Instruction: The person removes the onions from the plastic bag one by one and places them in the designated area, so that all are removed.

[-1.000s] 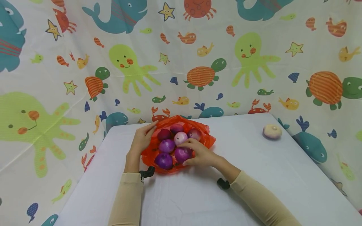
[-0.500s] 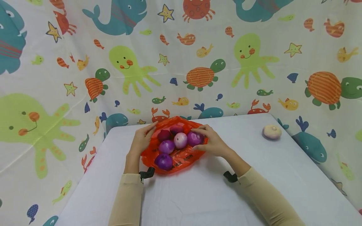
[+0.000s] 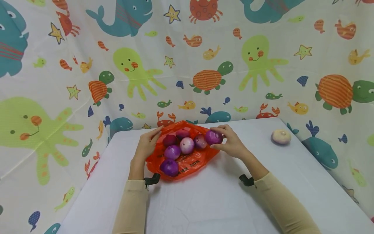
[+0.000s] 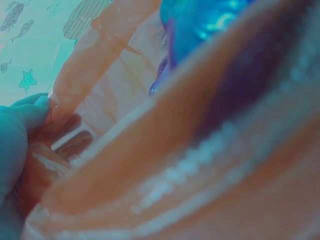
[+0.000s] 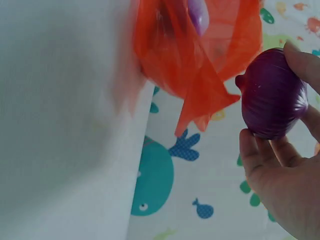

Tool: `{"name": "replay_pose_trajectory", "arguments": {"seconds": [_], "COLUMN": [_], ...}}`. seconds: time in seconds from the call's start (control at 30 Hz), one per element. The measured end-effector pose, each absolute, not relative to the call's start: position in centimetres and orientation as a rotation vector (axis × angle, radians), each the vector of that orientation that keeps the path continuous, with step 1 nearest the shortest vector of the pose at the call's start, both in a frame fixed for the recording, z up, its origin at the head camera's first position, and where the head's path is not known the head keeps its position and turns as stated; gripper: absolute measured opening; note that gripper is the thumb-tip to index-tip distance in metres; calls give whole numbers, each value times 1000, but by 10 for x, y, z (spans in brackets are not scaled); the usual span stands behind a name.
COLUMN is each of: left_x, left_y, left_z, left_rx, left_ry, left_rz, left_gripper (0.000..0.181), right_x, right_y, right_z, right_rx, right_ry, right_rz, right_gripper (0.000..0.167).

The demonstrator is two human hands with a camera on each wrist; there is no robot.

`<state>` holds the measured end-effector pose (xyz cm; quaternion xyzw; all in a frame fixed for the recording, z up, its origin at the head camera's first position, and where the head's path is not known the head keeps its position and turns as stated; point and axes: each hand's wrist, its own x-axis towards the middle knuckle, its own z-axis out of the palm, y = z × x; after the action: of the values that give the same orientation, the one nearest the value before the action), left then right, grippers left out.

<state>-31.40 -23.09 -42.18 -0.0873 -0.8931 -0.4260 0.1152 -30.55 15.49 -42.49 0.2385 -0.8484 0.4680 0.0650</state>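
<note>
Right hand (image 3: pixel 232 144) holds a red onion (image 3: pixel 214 137), thumb and fingers curved round its sides, fingers parted only by the onion's width; onion sits at the right edge of the open red plastic bag (image 3: pixel 204 158), near the bag's pointed corner in the right wrist view, touching or not hard to say. Left hand (image 3: pixel 147 143) pinches the bag's left edge, thumb on the film, fingers behind it; left wrist view is blurry and tinted, so finger detail there is only approximate. Six more onions lie in the bag: a pale pinkish one (image 3: pixel 187 145) mid-bag, a pink-purple one (image 3: pixel 200 141) to its right, two dark ones at the back, two purple ones toward the front left. Black lettering on the bag's front. Whitish round vegetable (image 3: pixel 281 136), well apart, far right on the white-covered table (image 3: pixel 198 208). Sea-animal print curtain (image 3: pixel 181 70) behind.
</note>
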Motion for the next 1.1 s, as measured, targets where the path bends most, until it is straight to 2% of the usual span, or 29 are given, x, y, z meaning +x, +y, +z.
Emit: {"name": "replay_pose_trajectory", "arguments": {"seconds": [0.3, 1.1], "left_x": [-314, -315], "left_y": [-231, -232], "left_z": [-422, -422], "left_rx": [-258, -250], "left_ry": [-2614, -2632], "left_rz": [-1255, -1246], "left_gripper": [41, 41], "right_x": [-310, -329], "right_y": [180, 249], "right_z": [-427, -430], "right_rx": [598, 235], "right_ry": [-2586, -2705], "right_rz": [1357, 1301], "right_gripper": [75, 75]}}
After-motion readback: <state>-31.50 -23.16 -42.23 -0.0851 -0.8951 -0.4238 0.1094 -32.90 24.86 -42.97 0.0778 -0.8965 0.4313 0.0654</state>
